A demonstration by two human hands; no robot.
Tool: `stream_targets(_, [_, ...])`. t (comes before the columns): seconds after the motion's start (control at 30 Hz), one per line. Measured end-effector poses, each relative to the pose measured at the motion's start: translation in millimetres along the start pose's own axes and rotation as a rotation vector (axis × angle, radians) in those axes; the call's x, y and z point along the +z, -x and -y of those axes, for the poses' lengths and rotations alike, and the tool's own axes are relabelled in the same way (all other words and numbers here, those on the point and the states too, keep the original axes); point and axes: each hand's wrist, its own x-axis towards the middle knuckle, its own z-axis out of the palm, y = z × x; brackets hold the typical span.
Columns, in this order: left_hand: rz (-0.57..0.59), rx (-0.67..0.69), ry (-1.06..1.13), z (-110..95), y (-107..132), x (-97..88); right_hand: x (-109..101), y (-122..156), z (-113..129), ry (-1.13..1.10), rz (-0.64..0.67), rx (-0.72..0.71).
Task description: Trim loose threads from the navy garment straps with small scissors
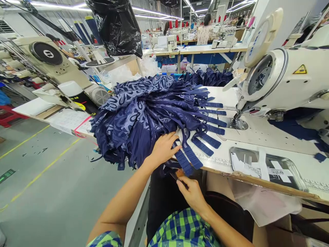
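Note:
A big heap of navy lace bras (136, 116) lies on the sewing table, with several ribbed end tabs (194, 156) fanned out to the right. My left hand (164, 148) rests against the front of the heap, fingers stretched over the fabric and thumb apart beside a tab. Below the table edge, my right hand (191, 192) is closed around a small dark tool with an orange-brown part (180, 173). Its kind is hard to make out, since the fingers and hanging fabric partly hide it.
On the right stands a sewing machine (290, 75), its needle area beside the tabs. A metal tray (299, 180) with white labels is set into the tabletop. Another machine (48, 58) stands left. A black plastic bag (115, 27) hangs above; workers and machines fill the background.

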Motion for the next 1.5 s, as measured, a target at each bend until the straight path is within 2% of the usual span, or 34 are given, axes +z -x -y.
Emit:
stream_targets(0.2, [-0.05,-0.001,-0.032,0.7,2.0,4.3,-7.8,7.1,-2.7,-0.054,-0.075,0.058])
stream_targets(0.33, [-0.041,0.004,-0.037,0.9,2.1,4.6,-3.2,4.1,-7.1,-0.003,-0.051,0.06])
stream_targets(0.53, [-0.051,-0.001,-0.031,-1.4,2.4,5.6,6.4,-8.8,-10.7,-0.012,-0.111,0.073])
stream_targets(0.73, [-0.048,-0.013,-0.024,-3.2,4.2,4.0,4.3,-4.9,-2.8,0.003,-0.045,-0.005])
stream_targets(0.9, [-0.053,-0.002,-0.025,-2.6,4.5,4.6,-4.6,6.8,4.6,-0.114,-0.151,0.041])
stream_targets(1.17, [-0.07,0.006,-0.047,-1.1,4.8,5.4,-3.1,-13.5,4.3,-0.107,-0.198,0.121])
stream_targets(1.33, [-0.102,0.028,-0.046,-1.8,7.9,7.1,-6.6,1.2,21.4,-0.122,-0.029,-0.02])
stream_targets(1.43, [-0.138,0.046,-0.039,-2.1,10.3,10.0,-29.0,17.3,41.1,-0.067,0.058,-0.164])
stream_targets(1.5, [-0.151,0.052,-0.025,-1.8,12.1,11.7,-53.7,21.0,53.9,0.105,0.01,-0.332])
